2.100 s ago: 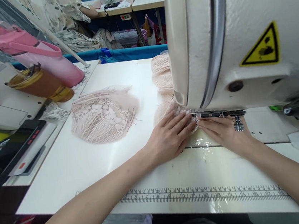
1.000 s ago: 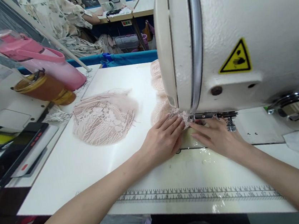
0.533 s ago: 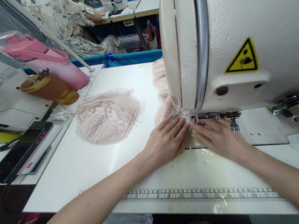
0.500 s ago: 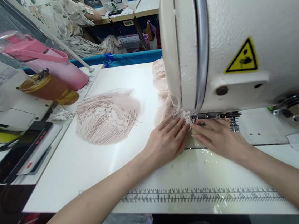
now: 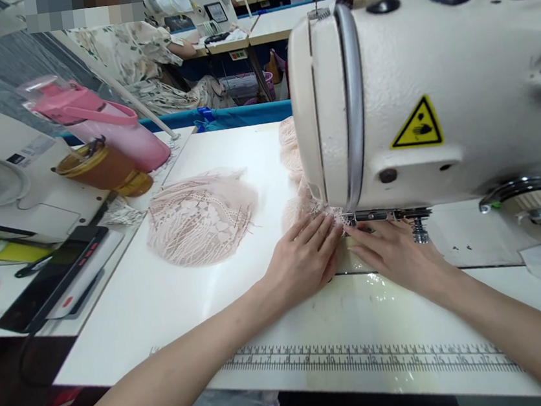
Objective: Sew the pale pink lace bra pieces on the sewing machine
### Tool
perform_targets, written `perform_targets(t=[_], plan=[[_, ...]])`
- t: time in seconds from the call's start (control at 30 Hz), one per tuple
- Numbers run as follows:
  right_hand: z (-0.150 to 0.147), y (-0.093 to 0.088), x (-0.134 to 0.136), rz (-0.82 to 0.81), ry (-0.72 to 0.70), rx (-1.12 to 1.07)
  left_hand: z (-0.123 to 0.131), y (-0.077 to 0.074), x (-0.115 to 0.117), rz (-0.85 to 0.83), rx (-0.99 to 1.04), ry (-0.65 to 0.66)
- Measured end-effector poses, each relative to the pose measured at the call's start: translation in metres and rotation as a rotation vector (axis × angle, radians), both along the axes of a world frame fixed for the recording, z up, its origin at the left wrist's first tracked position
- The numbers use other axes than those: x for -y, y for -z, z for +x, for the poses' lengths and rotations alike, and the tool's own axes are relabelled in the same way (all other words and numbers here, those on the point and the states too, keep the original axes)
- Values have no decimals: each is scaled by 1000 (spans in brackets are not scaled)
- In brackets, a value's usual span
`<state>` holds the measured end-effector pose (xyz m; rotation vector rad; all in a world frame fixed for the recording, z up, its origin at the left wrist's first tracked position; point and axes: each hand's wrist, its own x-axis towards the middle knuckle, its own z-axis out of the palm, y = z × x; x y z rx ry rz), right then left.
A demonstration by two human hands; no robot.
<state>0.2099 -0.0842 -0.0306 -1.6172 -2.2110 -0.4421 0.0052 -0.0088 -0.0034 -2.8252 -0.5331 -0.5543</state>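
Pale pink lace fabric [image 5: 295, 208] runs under the head of a white sewing machine [image 5: 410, 57], partly hidden behind it. My left hand [image 5: 305, 251] lies flat on the lace just left of the needle area, fingers stretched forward. On the other side, my right hand [image 5: 395, 247] rests with its fingers extended beside the presser foot; its fingertips are partly hidden under the machine head. A second pink lace piece [image 5: 204, 220] lies on the white table to the left, apart from both hands.
A pink bottle [image 5: 110, 123] and an amber cup [image 5: 105, 166] stand at the left, near a black device [image 5: 49, 280]. A printed ruler [image 5: 366, 359] runs along the table's front edge. Across the blue cloth edge [image 5: 241, 115] sits another person [image 5: 122, 63].
The view has shifted slightly, so the table and machine appear lower and a little differently placed. Both hands stay at the lace by the presser foot, with hardly any movement.
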Motion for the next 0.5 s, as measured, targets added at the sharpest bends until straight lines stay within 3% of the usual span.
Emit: perform_targets(t=[0.17,0.3,0.5], plan=[[5,-6,-3,-32,17,-195,1,-2,4,-76,-31,-51],[7,-9,-7,-97,110,-349,0,-7,1,-115,-32,-178],[12,-5,-7,-22,40,-388,29,-26,-39,-320,20,-237]])
